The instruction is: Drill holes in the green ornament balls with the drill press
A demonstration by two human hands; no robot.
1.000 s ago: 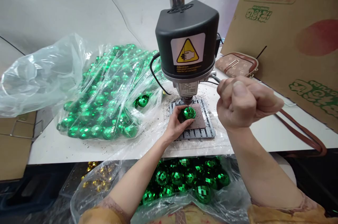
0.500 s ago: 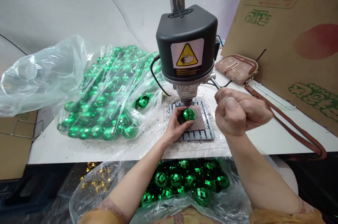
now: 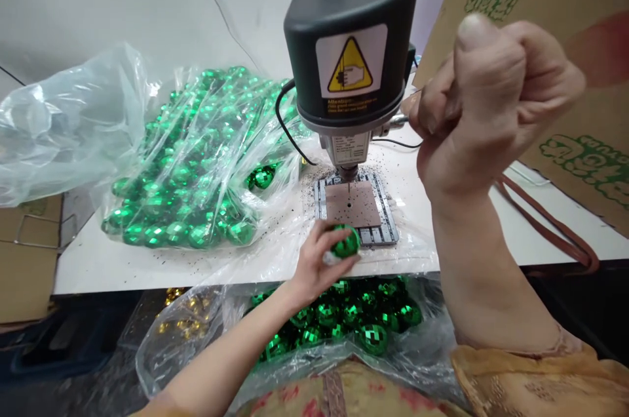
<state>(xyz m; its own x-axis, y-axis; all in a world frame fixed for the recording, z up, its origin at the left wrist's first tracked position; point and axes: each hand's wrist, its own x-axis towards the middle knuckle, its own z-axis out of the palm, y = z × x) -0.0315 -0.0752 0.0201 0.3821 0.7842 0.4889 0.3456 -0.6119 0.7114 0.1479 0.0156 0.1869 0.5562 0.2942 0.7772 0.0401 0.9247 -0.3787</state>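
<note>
Between the fingers and thumb of my left hand (image 3: pixel 317 259) is a shiny green faceted ball (image 3: pixel 346 242), held just in front of the slotted metal base (image 3: pixel 388 220) of a small drill press (image 3: pixel 350 56). My right hand (image 3: pixel 486 99) is closed around the press's feed lever (image 3: pixel 399 120), whose grip is hidden inside the fist. Above a brown square pad (image 3: pixel 354 204) with a dark hole in it, the thin drill bit (image 3: pixel 348 187) points down, apart from the ball.
A clear bag (image 3: pixel 187 168) of green balls lies on the left of the white table (image 3: pixel 162 266). Below the front edge, another clear bag (image 3: pixel 206 351) holds more green balls. Dark shavings dot the tabletop. A large cardboard box (image 3: pixel 555 115) stands at the right, near a brown strap (image 3: pixel 545 223).
My left hand has drawn the ball off the pad, toward me. My right hand has risen with the lever, and the bit is now clear of the ball.
</note>
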